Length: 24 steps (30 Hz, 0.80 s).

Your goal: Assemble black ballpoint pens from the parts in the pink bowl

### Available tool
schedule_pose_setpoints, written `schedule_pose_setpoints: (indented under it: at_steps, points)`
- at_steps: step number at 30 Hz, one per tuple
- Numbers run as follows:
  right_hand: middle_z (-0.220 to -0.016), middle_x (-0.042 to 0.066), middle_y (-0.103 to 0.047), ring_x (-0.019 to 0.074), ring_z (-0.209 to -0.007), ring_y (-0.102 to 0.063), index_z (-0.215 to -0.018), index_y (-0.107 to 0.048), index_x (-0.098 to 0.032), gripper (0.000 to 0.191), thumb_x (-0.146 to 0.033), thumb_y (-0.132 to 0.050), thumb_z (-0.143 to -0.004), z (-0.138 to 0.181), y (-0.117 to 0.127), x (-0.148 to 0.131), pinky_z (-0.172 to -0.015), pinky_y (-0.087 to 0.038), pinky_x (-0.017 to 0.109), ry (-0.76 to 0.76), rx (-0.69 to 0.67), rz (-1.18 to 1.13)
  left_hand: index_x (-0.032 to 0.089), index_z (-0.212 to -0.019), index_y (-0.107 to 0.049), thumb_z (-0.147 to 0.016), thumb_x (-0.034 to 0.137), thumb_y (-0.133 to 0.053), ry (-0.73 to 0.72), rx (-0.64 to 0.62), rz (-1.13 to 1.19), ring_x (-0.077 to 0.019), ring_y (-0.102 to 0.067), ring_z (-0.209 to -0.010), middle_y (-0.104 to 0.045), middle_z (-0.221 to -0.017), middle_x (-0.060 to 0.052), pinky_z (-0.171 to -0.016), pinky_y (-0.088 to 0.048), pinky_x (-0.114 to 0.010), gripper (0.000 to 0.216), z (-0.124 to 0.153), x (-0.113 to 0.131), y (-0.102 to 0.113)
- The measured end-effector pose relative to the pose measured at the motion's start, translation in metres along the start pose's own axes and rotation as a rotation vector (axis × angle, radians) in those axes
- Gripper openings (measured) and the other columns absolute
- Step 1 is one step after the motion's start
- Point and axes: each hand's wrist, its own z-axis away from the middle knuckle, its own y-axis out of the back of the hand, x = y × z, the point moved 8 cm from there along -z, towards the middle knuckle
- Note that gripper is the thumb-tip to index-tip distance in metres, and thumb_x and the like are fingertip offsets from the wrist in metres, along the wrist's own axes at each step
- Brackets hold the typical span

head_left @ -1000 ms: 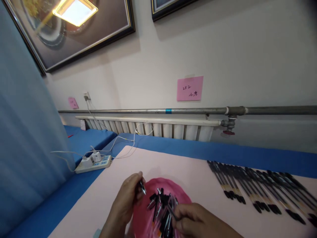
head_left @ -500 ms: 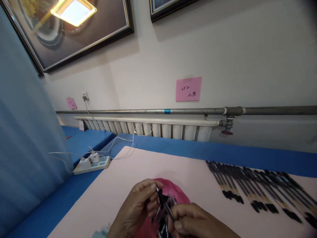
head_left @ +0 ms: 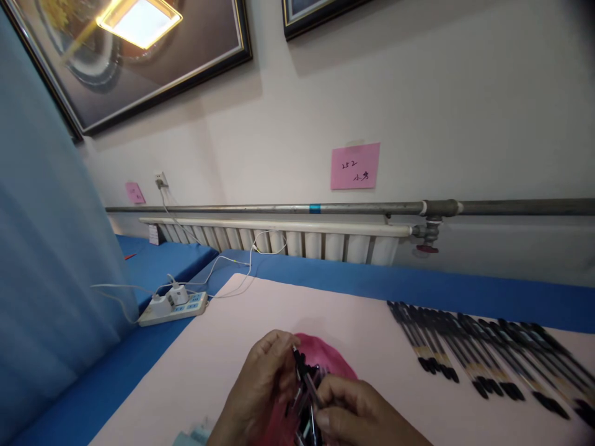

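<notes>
My left hand [head_left: 260,390] and my right hand [head_left: 360,415] meet at the bottom middle of the head view, above a pink dish [head_left: 328,359] of black pen parts [head_left: 304,412]. Both hands are closed in a pinch on one slim black pen [head_left: 304,373] held between them, its end pointing up and left. On the pale pink sheet [head_left: 288,310] to the right lies a long row of finished black pens [head_left: 488,353], side by side.
A white power strip [head_left: 174,306] with plugs and trailing white cables lies at the left on the blue table cover [head_left: 418,288]. Behind run a white radiator [head_left: 279,238] and a grey pipe [head_left: 325,208]. A blue curtain [head_left: 51,266] hangs at the left.
My left hand moved right from the dish's edge to join my right hand. Both now pinch one pen over the dish, and they have shifted slightly lower.
</notes>
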Motion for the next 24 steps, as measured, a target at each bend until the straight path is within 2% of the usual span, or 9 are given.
schedule_pose_setpoints:
  at_steps: [3, 5, 7, 9, 11, 15, 18, 21, 24]
  points:
    - [-0.044, -0.010, -0.037, 0.0052, -0.040, -0.029, -0.063, -0.047, -0.020, 0.013, -0.026, -0.057, -0.067, 0.000, 0.001, 0.005, -0.045, -0.020, 0.020, -0.050, -0.010, -0.074, 0.013, -0.092, -0.062, -0.075, 0.038, -0.065, 0.043, -0.088, 0.063, -0.0028, -0.026, -0.042, -0.039, -0.053, 0.007, -0.038, -0.015, -0.017, 0.030, 0.002, 0.001, -0.008]
    - [-0.047, -0.009, -0.039, 0.0052, -0.043, -0.032, -0.063, -0.047, -0.019, 0.012, -0.024, -0.057, -0.065, 0.000, 0.000, 0.004, -0.046, -0.022, 0.020, -0.039, -0.018, -0.081, 0.012, -0.086, -0.063, -0.074, 0.032, -0.067, 0.014, -0.084, 0.040, -0.0028, -0.026, -0.041, -0.035, -0.048, 0.008, -0.039, -0.017, -0.017, 0.024, 0.002, 0.002, -0.007]
    - [-0.052, -0.007, -0.042, 0.0060, -0.048, -0.036, -0.062, -0.047, -0.018, 0.011, -0.022, -0.058, -0.064, 0.000, -0.001, 0.001, -0.049, -0.024, 0.020, -0.003, -0.007, -0.046, 0.013, -0.071, -0.060, -0.073, 0.030, -0.068, -0.019, -0.040, 0.014, -0.0028, -0.026, -0.039, -0.033, -0.043, 0.009, -0.040, -0.017, -0.018, 0.019, 0.000, 0.003, -0.004]
    - [-0.054, -0.007, -0.043, 0.0066, -0.050, -0.037, -0.062, -0.047, -0.018, 0.010, -0.020, -0.057, -0.063, -0.001, 0.000, 0.000, -0.050, -0.025, 0.021, 0.023, 0.014, -0.020, 0.015, -0.060, -0.052, -0.071, 0.031, -0.070, -0.027, 0.006, 0.024, -0.0029, -0.026, -0.038, -0.033, -0.041, 0.008, -0.039, -0.016, -0.018, 0.027, -0.001, 0.001, -0.001]
    - [-0.050, -0.008, -0.040, 0.0061, -0.047, -0.034, -0.063, -0.046, -0.019, 0.010, -0.020, -0.056, -0.064, -0.002, 0.001, 0.003, -0.047, -0.022, 0.021, 0.018, 0.035, -0.030, 0.015, -0.063, -0.054, -0.071, 0.035, -0.069, -0.001, 0.006, 0.067, -0.0030, -0.025, -0.039, -0.034, -0.045, 0.008, -0.039, -0.015, -0.018, 0.027, 0.000, -0.001, -0.004]
    - [-0.043, -0.010, -0.036, 0.0054, -0.040, -0.027, -0.063, -0.045, -0.021, 0.011, -0.023, -0.055, -0.067, -0.001, 0.000, 0.008, -0.044, -0.018, 0.021, -0.033, 0.018, -0.071, 0.012, -0.089, -0.063, -0.074, 0.034, -0.066, 0.035, -0.074, 0.122, -0.0029, -0.026, -0.041, -0.037, -0.052, 0.007, -0.039, -0.017, -0.017, 0.027, 0.002, 0.000, -0.012]
    - [-0.048, -0.009, -0.038, 0.0060, -0.044, -0.032, -0.062, -0.045, -0.020, 0.011, -0.021, -0.056, -0.065, -0.002, 0.000, 0.003, -0.047, -0.021, 0.021, 0.001, 0.019, -0.032, 0.013, -0.075, -0.060, -0.074, 0.028, -0.066, -0.001, -0.061, 0.099, -0.0031, -0.029, -0.040, -0.038, -0.046, 0.007, -0.040, -0.019, -0.018, 0.016, 0.000, 0.000, -0.009]
    - [-0.053, -0.007, -0.042, 0.0076, -0.051, -0.037, -0.062, -0.047, -0.019, 0.010, -0.021, -0.057, -0.063, -0.003, 0.001, 0.000, -0.050, -0.024, 0.022, 0.038, 0.038, 0.026, 0.016, -0.058, -0.050, -0.072, 0.029, -0.069, -0.008, -0.004, 0.105, -0.0032, -0.027, -0.037, -0.036, -0.041, 0.008, -0.039, -0.016, -0.018, 0.027, -0.001, -0.003, -0.004]
    - [-0.048, -0.009, -0.038, 0.0060, -0.045, -0.032, -0.062, -0.045, -0.020, 0.012, -0.023, -0.057, -0.062, -0.003, 0.000, 0.004, -0.047, -0.020, 0.022, 0.005, 0.045, -0.057, 0.015, -0.073, -0.059, -0.073, 0.036, -0.067, 0.025, -0.019, 0.150, -0.0030, -0.027, -0.039, -0.037, -0.047, 0.008, -0.039, -0.015, -0.018, 0.023, 0.001, -0.005, -0.008]
